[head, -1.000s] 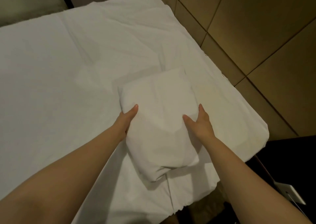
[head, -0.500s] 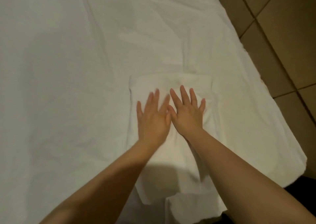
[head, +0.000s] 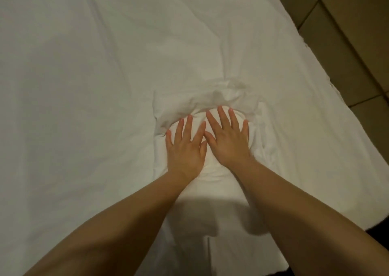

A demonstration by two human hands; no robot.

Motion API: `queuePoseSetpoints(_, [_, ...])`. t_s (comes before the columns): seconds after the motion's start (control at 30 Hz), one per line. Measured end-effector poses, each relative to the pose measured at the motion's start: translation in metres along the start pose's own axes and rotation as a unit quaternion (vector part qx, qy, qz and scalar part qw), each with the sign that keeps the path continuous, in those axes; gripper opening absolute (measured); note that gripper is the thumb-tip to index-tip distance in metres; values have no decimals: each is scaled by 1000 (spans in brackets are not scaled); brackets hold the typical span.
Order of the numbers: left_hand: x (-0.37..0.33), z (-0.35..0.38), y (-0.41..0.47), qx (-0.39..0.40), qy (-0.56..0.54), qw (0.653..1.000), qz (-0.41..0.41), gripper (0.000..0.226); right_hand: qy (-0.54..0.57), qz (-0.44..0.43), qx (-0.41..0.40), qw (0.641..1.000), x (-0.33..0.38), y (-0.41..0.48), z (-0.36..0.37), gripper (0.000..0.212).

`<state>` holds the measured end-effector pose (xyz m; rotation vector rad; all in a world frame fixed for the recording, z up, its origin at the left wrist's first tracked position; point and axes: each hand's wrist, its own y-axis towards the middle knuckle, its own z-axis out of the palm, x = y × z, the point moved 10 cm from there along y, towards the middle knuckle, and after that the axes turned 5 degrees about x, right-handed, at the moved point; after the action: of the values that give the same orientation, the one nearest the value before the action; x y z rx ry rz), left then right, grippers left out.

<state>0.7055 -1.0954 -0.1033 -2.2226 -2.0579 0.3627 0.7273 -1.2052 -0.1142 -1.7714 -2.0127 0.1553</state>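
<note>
A folded white cloth (head: 212, 204) lies on a white sheet (head: 84, 86) that covers a flat surface. My left hand (head: 186, 147) and my right hand (head: 228, 139) press flat on the far half of the folded cloth, side by side, fingers straight and spread. The fabric bunches into wrinkles just beyond my fingertips. The near end of the cloth reaches toward the sheet's front edge, partly shaded by my forearms.
Brown floor tiles (head: 347, 23) show past the sheet's right edge, which runs diagonally from the top right to the lower right. The sheet spreads wide to the left and far side.
A second ago my hands held the folded cloth by its sides. They then moved on top, flat, and have since pushed forward, bunching the fabric ahead of the fingers.
</note>
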Motion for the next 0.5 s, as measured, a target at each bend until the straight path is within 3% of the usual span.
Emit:
queuePoseSetpoints(0.27, [-23, -14, -91, 103, -67, 982, 145, 81, 89, 41, 17, 995, -22, -105, -1, 53])
queuePoseSetpoints(0.4, [-57, -19, -153, 94, -27, 967, 233, 67, 104, 153, -27, 982, -24, -177, 11, 60])
queuePoseSetpoints(0.5, [-68, -17, -170, 79, -15, 957, 279, 63, 117, 229, -26, 966, -17, -210, 30, 51])
